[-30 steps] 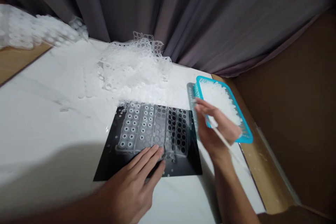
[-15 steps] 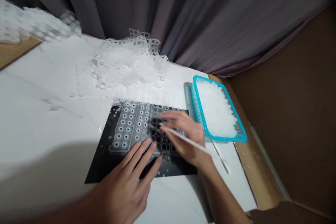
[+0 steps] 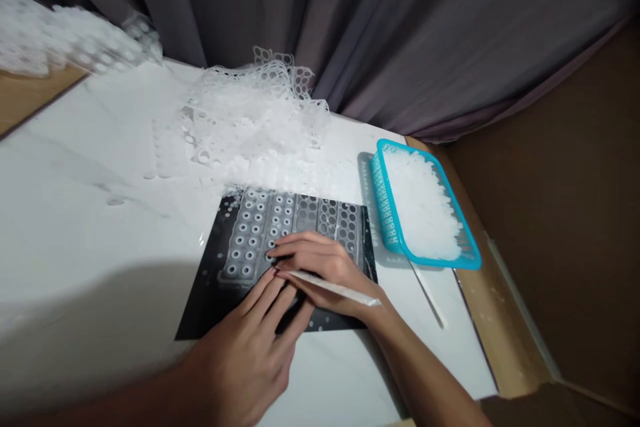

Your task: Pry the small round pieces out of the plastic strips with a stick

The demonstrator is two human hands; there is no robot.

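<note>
We observed the left hand (image 3: 257, 340) reaching palm-down over the near side of the black mat (image 3: 205, 307), fingers extended and gripping nothing, while the right hand (image 3: 333, 263), angled inward above the mat, pinched a white strip (image 3: 336, 288), the round-celled sheet (image 3: 305, 220) lying on the mat.

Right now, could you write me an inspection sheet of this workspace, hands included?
Surface: white table, black mat on it.
Job's things: translucent sheet with rows of circles, on the mat; slender white tool.
Clutter: pile of perforated scraps behind; blue basket of white pieces and a white rod, right.
Hands: left hand spread at the sheet's near edge; right hand pinching the tool.
Cables: nothing seen.
Surroundings: dark curtain behind, brown panel right.
</note>
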